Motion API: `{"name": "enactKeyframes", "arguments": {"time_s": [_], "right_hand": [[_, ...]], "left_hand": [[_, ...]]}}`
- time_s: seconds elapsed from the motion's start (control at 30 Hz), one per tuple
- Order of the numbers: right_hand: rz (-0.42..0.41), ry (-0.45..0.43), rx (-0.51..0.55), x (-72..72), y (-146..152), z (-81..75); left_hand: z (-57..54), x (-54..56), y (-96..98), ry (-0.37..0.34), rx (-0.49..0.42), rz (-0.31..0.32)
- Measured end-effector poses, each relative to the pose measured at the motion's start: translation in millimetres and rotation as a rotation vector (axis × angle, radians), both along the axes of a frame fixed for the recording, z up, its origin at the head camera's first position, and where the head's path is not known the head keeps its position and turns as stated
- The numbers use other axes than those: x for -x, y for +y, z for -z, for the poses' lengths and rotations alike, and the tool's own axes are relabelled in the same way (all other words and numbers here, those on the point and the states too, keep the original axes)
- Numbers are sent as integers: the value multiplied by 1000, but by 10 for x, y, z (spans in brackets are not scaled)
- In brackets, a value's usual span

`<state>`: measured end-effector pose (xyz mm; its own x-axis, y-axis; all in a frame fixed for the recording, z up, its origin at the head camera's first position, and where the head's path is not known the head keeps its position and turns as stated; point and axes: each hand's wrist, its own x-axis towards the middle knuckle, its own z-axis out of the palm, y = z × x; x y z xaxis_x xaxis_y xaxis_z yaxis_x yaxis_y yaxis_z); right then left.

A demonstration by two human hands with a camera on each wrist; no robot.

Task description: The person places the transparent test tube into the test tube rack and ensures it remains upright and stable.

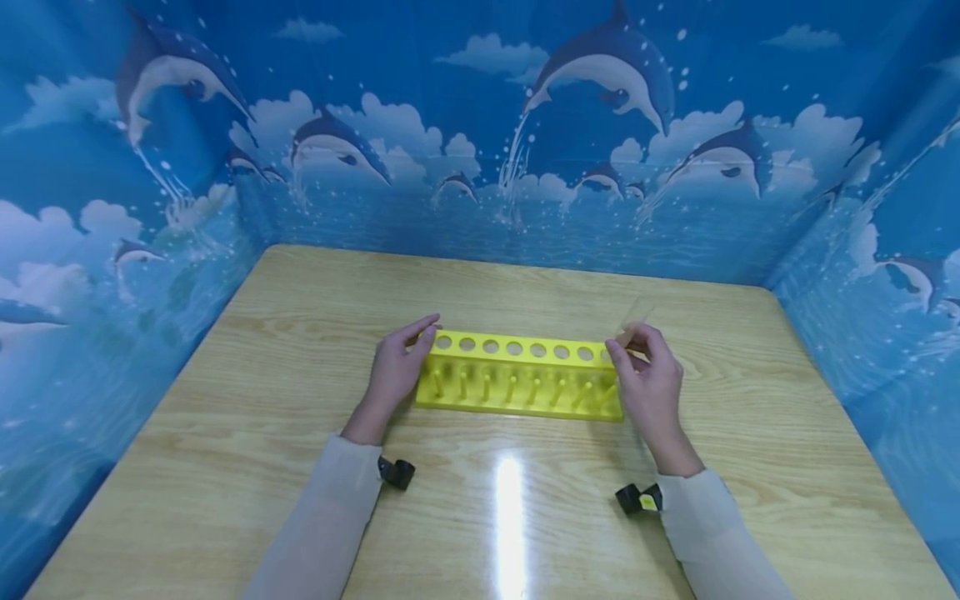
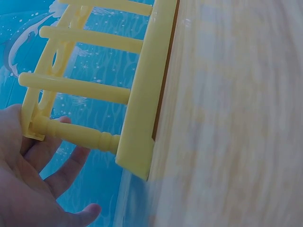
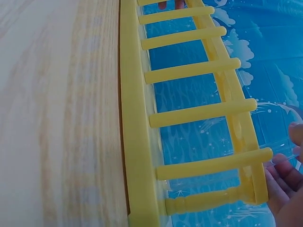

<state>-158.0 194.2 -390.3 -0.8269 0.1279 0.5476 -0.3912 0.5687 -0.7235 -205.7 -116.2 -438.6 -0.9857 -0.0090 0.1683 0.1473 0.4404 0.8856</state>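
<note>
A yellow test tube rack (image 1: pixel 517 375) stands on the wooden table, with a row of round holes along its top plate and a row of pegs below. My left hand (image 1: pixel 401 362) grips the left end of the top plate. In the left wrist view, the fingers of that hand (image 2: pixel 42 175) reach behind the corner post, some of them spread. At the rack's right end, my right hand (image 1: pixel 651 375) pinches a clear test tube (image 1: pixel 639 313), which slants up and away beside the last hole. The tube is faint, partly hidden by the fingers.
The light wooden table (image 1: pixel 300 317) extends around the rack, with a bright light reflection in front. Blue curtains (image 1: pixel 510 225) with dolphins and clouds enclose the back and sides. A small black wrist camera (image 1: pixel 397 473) sits at the left cuff, another (image 1: pixel 637 500) at the right.
</note>
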Motion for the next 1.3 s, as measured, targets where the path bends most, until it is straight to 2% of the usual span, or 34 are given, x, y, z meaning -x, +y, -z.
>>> {"name": "enactKeyframes", "arguments": {"time_s": [0.1, 0.33, 0.6, 0.87, 1.3], "right_hand": [[-2, 8, -7, 3, 4, 4], [-18, 5, -6, 190, 206, 318], [-14, -24, 0, 196, 235, 305], [-28, -23, 7, 151, 175, 188], [-26, -48, -14, 212, 268, 279]], "left_hand": [[3, 2, -1, -5, 2, 0], [6, 2, 5, -9, 0, -4], [8, 10, 10, -7, 10, 2], [24, 15, 0, 3, 12, 4], [19, 11, 5, -4, 13, -1]]}}
